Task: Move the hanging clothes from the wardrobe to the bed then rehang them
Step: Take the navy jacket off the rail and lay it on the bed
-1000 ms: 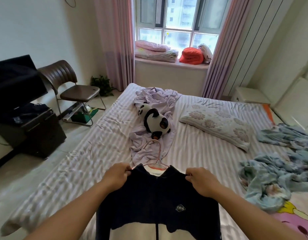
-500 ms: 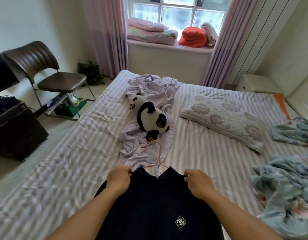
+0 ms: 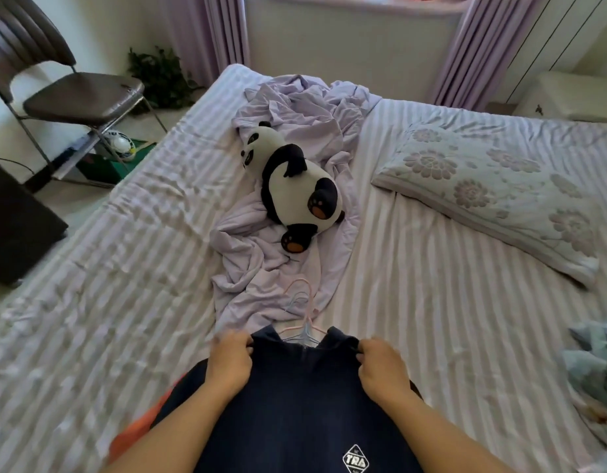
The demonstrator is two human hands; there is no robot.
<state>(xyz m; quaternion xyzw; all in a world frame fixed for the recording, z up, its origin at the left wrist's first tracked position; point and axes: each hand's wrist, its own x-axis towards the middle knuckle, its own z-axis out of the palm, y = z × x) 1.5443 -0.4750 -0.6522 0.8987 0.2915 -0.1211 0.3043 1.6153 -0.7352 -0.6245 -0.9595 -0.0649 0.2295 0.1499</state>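
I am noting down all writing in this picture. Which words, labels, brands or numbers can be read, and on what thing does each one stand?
"TRA": white diamond badge on the dark navy garment held by both hands.
Small print above and below "TRA" in the badge: too small to read.
No other readable text.

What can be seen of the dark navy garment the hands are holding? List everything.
The dark navy knit-looking garment lies front up at the near edge of the striped bed sheet. A white diamond logo patch reading TRA sits low on its front. Its open neck shows pale pink and blue wire hangers, hooks resting on the crumpled lilac cloth. The left hand and right hand each grip a shoulder. Orange fabric peeks out at its left.
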